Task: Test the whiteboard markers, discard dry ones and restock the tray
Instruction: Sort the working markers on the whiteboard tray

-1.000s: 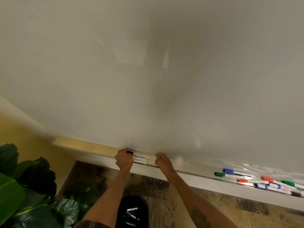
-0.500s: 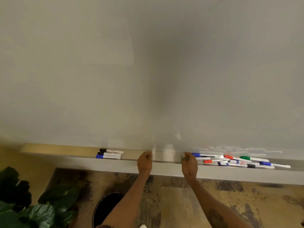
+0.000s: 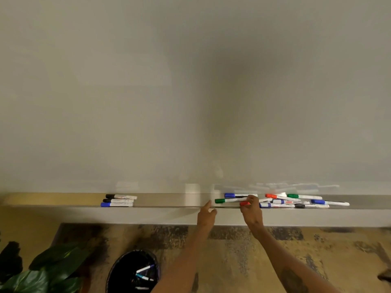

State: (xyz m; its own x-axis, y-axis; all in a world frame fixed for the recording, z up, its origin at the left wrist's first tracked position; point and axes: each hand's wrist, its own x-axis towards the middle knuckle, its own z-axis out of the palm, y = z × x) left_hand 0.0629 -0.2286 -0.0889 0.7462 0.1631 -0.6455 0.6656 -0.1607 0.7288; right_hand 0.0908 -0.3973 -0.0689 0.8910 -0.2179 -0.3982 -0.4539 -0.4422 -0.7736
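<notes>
A long tray (image 3: 169, 203) runs under the blank whiteboard (image 3: 190, 92). Three markers lie in a neat row at its left: two black-capped ones (image 3: 120, 196) and a blue-capped one (image 3: 116, 204). At the right lies a loose pile of several markers (image 3: 296, 203) in blue, red, green and black. My right hand (image 3: 251, 212) pinches a red-capped marker (image 3: 245, 203) at the pile's left end, just below a green-capped marker (image 3: 228, 200). My left hand (image 3: 206, 215) rests at the tray's front edge, fingers loosely extended, holding nothing.
A black bin (image 3: 133, 271) with several discarded markers stands on the patterned floor below the tray, left of my arms. A leafy green plant (image 3: 46, 271) fills the lower left corner.
My view and both hands have shifted right along the tray, away from the three neat markers. My right hand has reached the pile and taken hold of the red-capped marker.
</notes>
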